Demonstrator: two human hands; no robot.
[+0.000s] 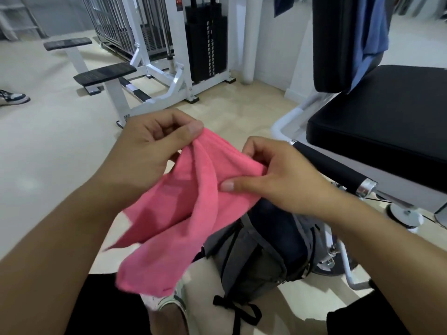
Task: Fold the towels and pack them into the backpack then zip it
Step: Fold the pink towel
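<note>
A pink towel (183, 213) hangs bunched in the air between both my hands. My left hand (150, 146) pinches its upper left edge between thumb and fingers. My right hand (273, 175) grips the upper right edge, thumb pressed on the cloth. The towel's loose end drapes down toward my lap. Below it on the floor stands a grey backpack (256, 259) with black straps, its top open and something dark blue inside. A blue cloth (370, 35) hangs over the backrest of the machine at right.
A black padded seat (382, 122) and a black roller pad (331, 165) of a gym machine stand close at right. White weight machine with a black weight stack (205, 42) and bench pads (104, 73) sit ahead. A shoe (13, 97) lies far left on the beige floor.
</note>
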